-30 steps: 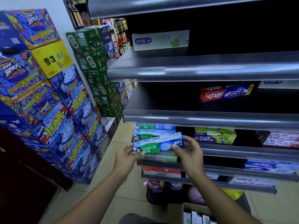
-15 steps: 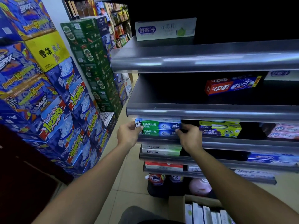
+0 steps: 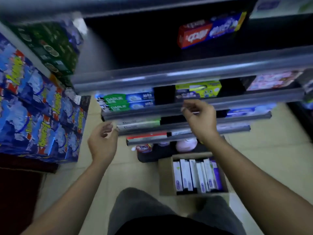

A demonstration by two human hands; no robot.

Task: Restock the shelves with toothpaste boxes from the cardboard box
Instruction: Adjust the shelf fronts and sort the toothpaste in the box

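Two green-and-blue Darlie toothpaste boxes point(image 3: 128, 102) lie stacked at the left end of a shelf point(image 3: 169, 109). My left hand point(image 3: 103, 141) hangs below and left of them, fingers loosely curled, holding nothing. My right hand point(image 3: 199, 117) hovers in front of the shelf edge to the right of the stack, fingers relaxed and empty. On the floor below stands the open cardboard box point(image 3: 165, 175) with several white and purple toothpaste boxes point(image 3: 196, 175) upright inside. The whole view is blurred.
A red-and-blue toothpaste box point(image 3: 210, 31) lies on the shelf above, a yellow-green pack point(image 3: 198, 89) and pink packs point(image 3: 272, 80) to the right. Lower shelves hold more boxes. Stacked blue drink cartons point(image 3: 39, 112) and green cartons point(image 3: 50, 48) stand at left on the tiled floor.
The Darlie box was set on the stack and both hands let go and drew back. The view has tilted down, bringing the cardboard box on the floor into sight.
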